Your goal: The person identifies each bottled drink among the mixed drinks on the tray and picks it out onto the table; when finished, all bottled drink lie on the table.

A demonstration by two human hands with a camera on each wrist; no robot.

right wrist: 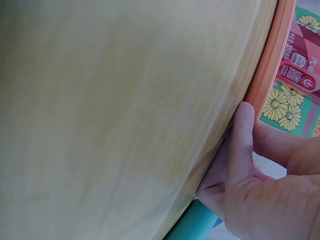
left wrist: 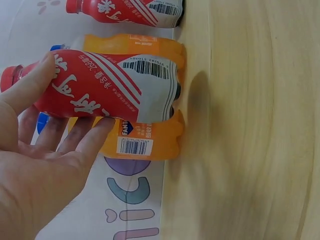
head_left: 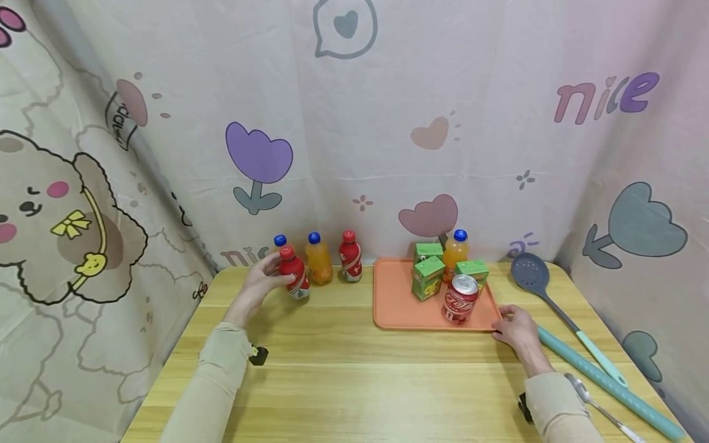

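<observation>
My left hand grips a small red cola bottle, thumb on one side and fingers on the other. In the left wrist view the red cola bottle shows its white barcode band, and two orange soda bottles stand behind it. At the near right corner of the orange tray, my right hand pinches the rim. The right wrist view has thumb and finger at the tray rim. On the tray are a red soda can, several green drink cartons and an orange soda bottle.
Another red bottle stands between an orange soda bottle and the tray. To the right lie a grey skimmer with a mint handle, a teal rod and a metal spoon. A printed curtain hangs behind the table.
</observation>
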